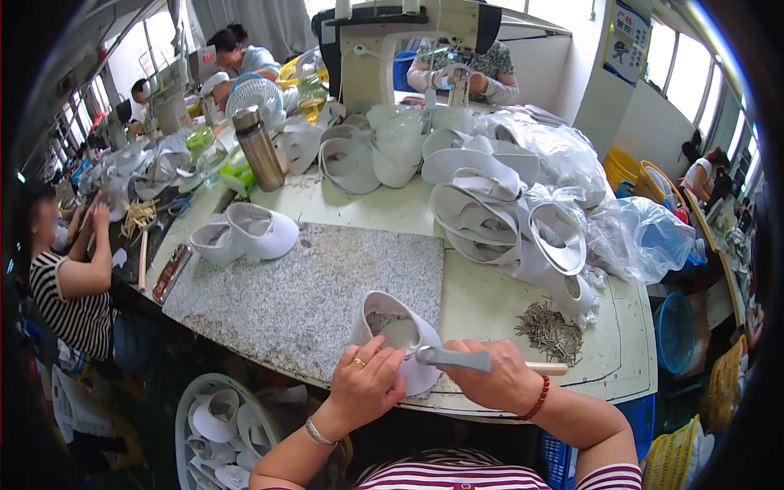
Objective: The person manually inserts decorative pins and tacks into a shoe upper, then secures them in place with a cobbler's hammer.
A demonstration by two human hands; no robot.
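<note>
Fingers round level hammer, head leftward

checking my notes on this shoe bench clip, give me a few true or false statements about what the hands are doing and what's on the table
1. The left hand holds a white shoe upper at the table edge. True.
2. The right hand grips a pair of scissors. False: it grips a grey-headed hammer with a wooden handle.
3. A pile of small nails lies on the table right of the upper. True.
4. The upper rests over a grey granite slab. True, at the slab's near right corner.
5. The steel flask lies on its side. False: it stands upright.
</note>
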